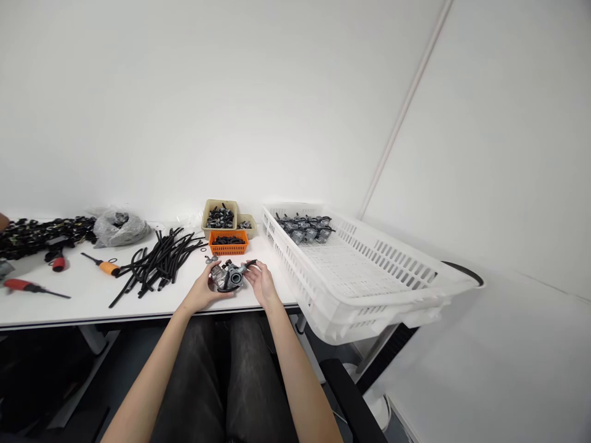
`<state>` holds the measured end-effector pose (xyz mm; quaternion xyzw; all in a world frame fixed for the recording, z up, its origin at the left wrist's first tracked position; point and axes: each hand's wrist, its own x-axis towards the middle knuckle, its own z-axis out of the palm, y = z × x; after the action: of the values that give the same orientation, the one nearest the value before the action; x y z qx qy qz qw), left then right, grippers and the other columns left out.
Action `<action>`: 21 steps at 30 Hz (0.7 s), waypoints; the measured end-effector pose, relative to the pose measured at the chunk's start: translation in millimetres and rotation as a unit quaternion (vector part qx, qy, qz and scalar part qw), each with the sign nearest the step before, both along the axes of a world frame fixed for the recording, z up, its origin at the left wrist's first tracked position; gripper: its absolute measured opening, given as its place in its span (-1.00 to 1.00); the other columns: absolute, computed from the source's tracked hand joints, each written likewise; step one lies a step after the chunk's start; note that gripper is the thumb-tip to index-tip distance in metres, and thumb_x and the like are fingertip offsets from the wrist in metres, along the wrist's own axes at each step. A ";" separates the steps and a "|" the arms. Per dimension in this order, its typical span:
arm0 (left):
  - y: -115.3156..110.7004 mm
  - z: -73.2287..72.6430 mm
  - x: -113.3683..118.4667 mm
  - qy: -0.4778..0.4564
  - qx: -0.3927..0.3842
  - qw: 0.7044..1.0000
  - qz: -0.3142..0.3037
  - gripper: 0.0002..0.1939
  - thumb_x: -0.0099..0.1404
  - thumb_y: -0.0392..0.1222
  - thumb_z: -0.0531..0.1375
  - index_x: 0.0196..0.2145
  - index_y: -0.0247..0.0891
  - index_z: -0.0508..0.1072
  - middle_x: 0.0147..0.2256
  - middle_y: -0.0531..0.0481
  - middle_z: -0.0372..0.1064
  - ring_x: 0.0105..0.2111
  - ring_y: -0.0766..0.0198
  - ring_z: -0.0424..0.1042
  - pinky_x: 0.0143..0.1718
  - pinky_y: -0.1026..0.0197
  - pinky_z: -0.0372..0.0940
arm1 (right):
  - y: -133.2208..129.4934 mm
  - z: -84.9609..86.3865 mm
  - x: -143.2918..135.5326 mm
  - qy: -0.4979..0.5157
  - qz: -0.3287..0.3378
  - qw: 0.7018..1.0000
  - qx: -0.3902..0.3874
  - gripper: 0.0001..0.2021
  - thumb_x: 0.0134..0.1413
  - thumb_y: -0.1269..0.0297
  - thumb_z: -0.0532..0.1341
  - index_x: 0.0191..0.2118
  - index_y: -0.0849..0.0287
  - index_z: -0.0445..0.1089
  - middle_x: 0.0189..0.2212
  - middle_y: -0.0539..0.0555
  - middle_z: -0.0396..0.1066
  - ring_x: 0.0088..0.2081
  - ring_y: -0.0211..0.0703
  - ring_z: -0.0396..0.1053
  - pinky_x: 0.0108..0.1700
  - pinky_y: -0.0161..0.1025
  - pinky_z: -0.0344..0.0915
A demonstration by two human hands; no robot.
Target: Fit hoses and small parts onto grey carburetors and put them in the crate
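A grey metal carburetor (229,279) with a round bore facing me is held just over the front part of the table. Curled around its left side and underneath is my left hand (203,290). My right hand (261,283) closes on its right side, fingers at a short black hose (250,264) that sticks out there. The fingertips of both hands are partly hidden behind the carburetor. Just behind it lies a small grey metal part (212,259).
A white crate (351,295) at right holds rows of carburetors (305,227). Behind my hands stand an orange basket (228,249) and beige bins of small parts (205,229). Leftward lie black hoses (159,261), an orange-handled screwdriver (108,267), red-handled tools (18,284) and a plastic bag (120,231).
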<state>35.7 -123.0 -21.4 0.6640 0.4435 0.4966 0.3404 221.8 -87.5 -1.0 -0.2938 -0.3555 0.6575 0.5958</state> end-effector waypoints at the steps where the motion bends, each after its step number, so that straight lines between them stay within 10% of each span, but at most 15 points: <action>1: 0.0 0.0 0.0 0.003 0.000 1.000 0.001 -0.03 -0.13 0.03 0.42 0.17 -0.20 0.09 0.00 -0.18 0.31 -0.10 0.11 0.42 -0.01 0.03 0.29 | -0.2 0.2 -0.2 -0.001 -0.002 1.000 -0.003 -0.76 -0.06 0.14 0.22 -0.36 0.20 0.49 -0.34 0.11 0.56 -0.30 -0.15 0.47 -0.08 -0.22 0.28; 21: 0.2 -0.4 -0.4 0.006 0.005 1.000 -0.003 -0.03 -0.12 0.03 0.42 0.18 -0.20 0.09 0.03 -0.19 0.30 -0.05 0.10 0.40 0.03 0.03 0.27 | -1.3 0.1 -0.7 0.004 -0.006 1.000 0.004 -0.77 -0.09 0.12 0.25 -0.39 0.21 0.47 -0.35 0.12 0.55 -0.30 -0.15 0.47 -0.08 -0.23 0.29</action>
<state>35.4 -122.8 -21.7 0.6699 0.4412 0.4936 0.3360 221.1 -88.8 -0.9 -0.2908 -0.3535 0.6542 0.6020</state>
